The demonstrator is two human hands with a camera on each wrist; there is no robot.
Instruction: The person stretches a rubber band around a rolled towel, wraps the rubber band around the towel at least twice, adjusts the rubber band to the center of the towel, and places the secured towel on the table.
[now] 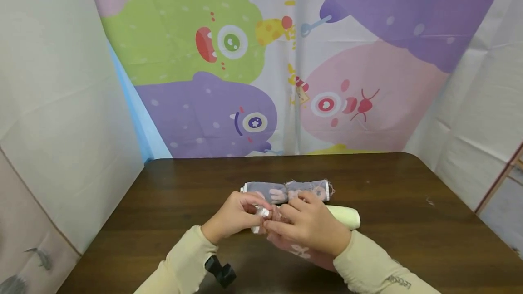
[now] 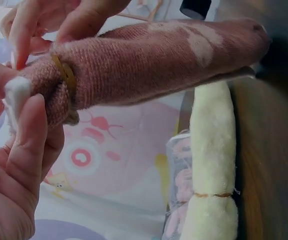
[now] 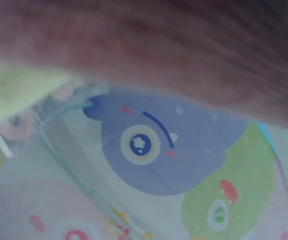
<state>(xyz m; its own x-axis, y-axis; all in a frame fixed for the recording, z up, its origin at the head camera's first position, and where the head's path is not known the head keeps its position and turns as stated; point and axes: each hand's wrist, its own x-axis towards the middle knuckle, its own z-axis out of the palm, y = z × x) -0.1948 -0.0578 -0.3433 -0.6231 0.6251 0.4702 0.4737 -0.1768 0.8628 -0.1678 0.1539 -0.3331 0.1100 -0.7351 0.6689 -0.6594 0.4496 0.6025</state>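
A dusty-pink rolled towel [image 1: 304,254] with a pale pattern is held up off the table in front of the body. My left hand [image 1: 234,217] pinches its white-edged end between thumb and fingers. In the left wrist view a brownish rubber band [image 2: 65,75] circles the roll [image 2: 144,65] close to that end. My right hand [image 1: 310,223] grips the roll beside the left hand, fingers bent over it. Some of its fingertips are hidden. A blurred pinkish-brown shape [image 3: 134,65] covers the top of the right wrist view.
Behind the hands, a grey towel roll [image 1: 265,190] with pink figures lies on the dark wooden table [image 1: 163,221]. A pale-yellow towel roll [image 1: 346,217], tied at its middle, lies nearer. A cartoon-printed cloth [image 1: 286,58] hangs at the table's back edge.
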